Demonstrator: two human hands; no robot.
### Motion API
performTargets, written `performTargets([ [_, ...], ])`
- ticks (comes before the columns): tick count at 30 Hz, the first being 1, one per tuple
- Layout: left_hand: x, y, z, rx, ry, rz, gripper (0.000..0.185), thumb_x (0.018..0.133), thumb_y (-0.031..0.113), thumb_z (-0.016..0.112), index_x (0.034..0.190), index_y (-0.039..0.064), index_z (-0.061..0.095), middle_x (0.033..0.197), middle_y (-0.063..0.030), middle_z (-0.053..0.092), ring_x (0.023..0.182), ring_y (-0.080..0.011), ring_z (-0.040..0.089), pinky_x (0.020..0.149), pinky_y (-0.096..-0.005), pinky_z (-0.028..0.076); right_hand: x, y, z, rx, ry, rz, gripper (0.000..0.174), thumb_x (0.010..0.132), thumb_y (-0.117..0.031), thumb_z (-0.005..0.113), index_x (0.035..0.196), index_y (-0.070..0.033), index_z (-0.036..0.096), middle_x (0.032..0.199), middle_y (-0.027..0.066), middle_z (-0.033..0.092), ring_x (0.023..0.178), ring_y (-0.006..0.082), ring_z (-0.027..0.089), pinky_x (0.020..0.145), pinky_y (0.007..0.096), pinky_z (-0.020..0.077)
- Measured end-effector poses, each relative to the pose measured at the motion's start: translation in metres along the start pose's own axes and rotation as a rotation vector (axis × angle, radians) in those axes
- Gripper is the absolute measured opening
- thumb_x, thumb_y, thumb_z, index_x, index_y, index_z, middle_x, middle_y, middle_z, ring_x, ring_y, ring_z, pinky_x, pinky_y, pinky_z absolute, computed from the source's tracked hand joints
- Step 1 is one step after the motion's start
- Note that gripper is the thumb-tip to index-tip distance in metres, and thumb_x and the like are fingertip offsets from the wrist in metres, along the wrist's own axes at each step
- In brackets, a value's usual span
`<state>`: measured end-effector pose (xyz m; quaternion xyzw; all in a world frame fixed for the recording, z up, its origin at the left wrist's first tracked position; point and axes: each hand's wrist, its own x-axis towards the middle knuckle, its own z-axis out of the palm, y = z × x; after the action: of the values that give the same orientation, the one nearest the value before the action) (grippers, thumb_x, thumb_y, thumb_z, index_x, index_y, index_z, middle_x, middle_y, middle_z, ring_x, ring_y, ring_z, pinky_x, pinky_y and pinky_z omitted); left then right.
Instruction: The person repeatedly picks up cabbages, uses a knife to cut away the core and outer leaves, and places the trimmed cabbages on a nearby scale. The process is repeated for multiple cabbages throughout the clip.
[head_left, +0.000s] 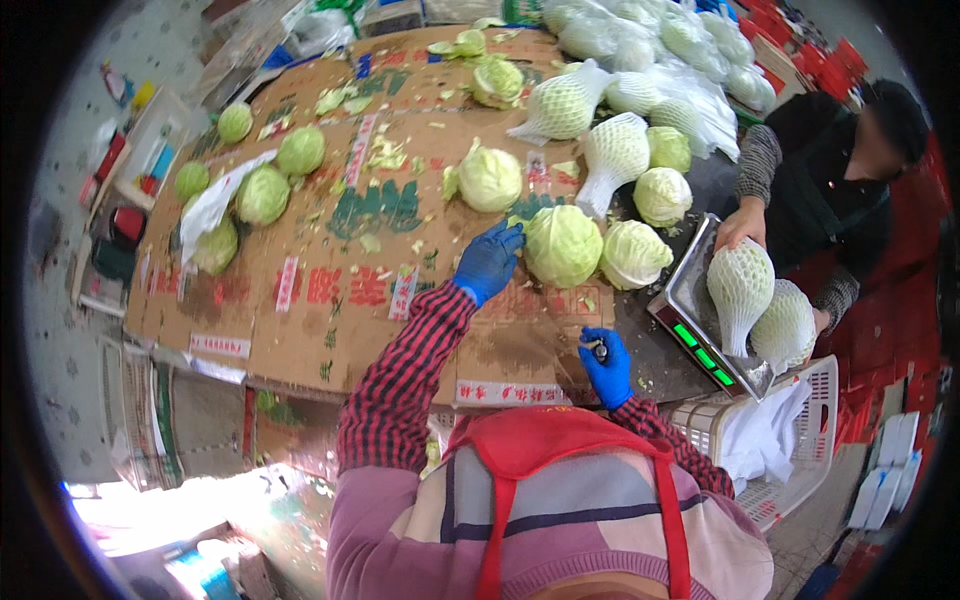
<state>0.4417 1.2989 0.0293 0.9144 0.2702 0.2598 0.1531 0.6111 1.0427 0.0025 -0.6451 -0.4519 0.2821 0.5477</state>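
My left hand, in a blue glove, reaches over the cardboard with its fingertips at the left side of a large green cabbage. A loose leaf edge shows by those fingertips. My right hand, gloved in blue too, is closed around a small dark-handled tool; its blade, if any, is hidden. To the right of the large cabbage sits a smaller cabbage. Another cabbage with a loose outer leaf lies beyond my left hand.
Flattened cardboard covers the table, scattered with leaf scraps. A person at right handles a net-wrapped cabbage on a digital scale. Netted cabbages and bagged cabbages lie behind. A white basket stands at lower right.
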Motion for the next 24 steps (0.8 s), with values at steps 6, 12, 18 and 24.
performTargets([
  [6,-0.013,-0.029,0.027,0.196,-0.191,-0.043,0.047,0.082,0.026,0.063,0.124,0.009,0.055,0.131,-0.0096,0.054,0.122,-0.0347,0.048,0.1,-0.0469,0.037,-0.005,0.022,-0.01,0.028,-0.019,0.092,0.023,0.083,-0.004,0.066,0.105,-0.003,0.061,0.101,0.0089,0.063,0.091,0.0168,0.062,0.078,0.029,0.0485],
  [12,-0.214,0.008,-0.076,0.303,-0.311,-0.362,0.021,0.08,0.022,0.062,0.098,0.011,0.066,0.092,-0.0097,0.063,0.086,-0.0326,0.059,0.077,-0.046,0.046,0.043,-0.019,0.014,0.018,-0.333,-0.04,0.034,0.087,-0.014,0.067,0.118,-0.005,0.059,0.103,0.011,0.063,0.085,0.0192,0.063,0.076,0.0309,0.0497],
  [18,-0.305,0.037,-0.179,0.354,-0.356,-0.929,0.023,0.074,0.027,0.073,0.074,0.006,0.064,0.075,-0.0118,0.061,0.078,-0.0295,0.06,0.069,-0.04,0.047,0.122,-0.056,0.066,-0.011,-0.221,-0.215,0.042,0.086,-0.008,0.067,0.126,-0.005,0.053,0.118,0.0144,0.059,0.099,0.0242,0.062,0.084,0.0326,0.0489],
  [24,-0.189,-0.017,-0.139,-0.213,0.263,-0.847,0.029,0.091,0.022,0.063,0.112,0.003,0.065,0.111,-0.0098,0.065,0.098,-0.0171,0.062,0.081,-0.0294,0.049,0.178,-0.074,0.067,0.235,0.251,-0.268,0.037,0.086,0.003,0.064,0.121,0.0,0.054,0.118,0.0118,0.061,0.104,0.0181,0.059,0.09,0.0311,0.0472],
])
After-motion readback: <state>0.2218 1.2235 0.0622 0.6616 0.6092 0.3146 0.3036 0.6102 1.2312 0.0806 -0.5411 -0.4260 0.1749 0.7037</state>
